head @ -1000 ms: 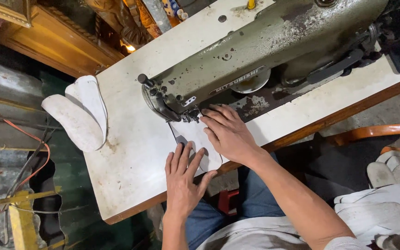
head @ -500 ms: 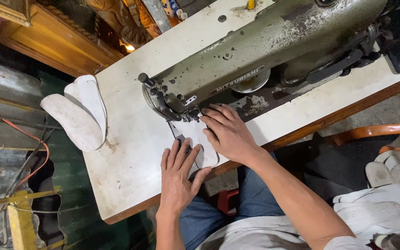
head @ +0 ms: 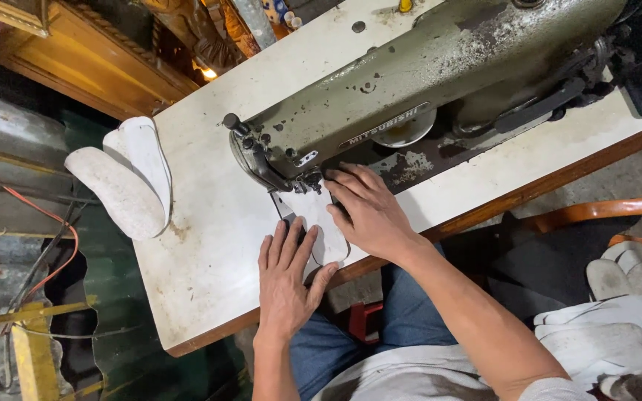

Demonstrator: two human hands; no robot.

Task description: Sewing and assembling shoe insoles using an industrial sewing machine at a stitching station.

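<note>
From the head camera, looking down: a worn olive-green metal sewing machine (head: 440, 96) sits on a scuffed white table with a wooden edge (head: 209, 275). A small flat white fabric piece (head: 319, 226) lies on the table top directly below the machine's needle end, its far edge tucked under the presser foot (head: 307, 180).

The likely trouble here is the nearness of fingers to the needle. The right hand (head: 369, 212) has its fingertips (head: 336, 178) just beside the foot, so a slip forward could bring them under it. Uneven pressure between the two hands could also let the piece twist and pull the seam off line.

The left hand (head: 285, 276) lies flat, palm down, with fingers spread and extended; it grips nothing and presses on the near edge of the white piece and the table. The right hand is also flat and uncurled, fingers slightly fanned, pressing the piece's right side against the machine bed rather than grasping it.

At the table's left edge, two white shoe-sole-shaped pieces (head: 124, 182) overlap and hang partly over the side, well apart from both hands. At lower right lies a pile of white gloves (head: 618, 327).
</note>
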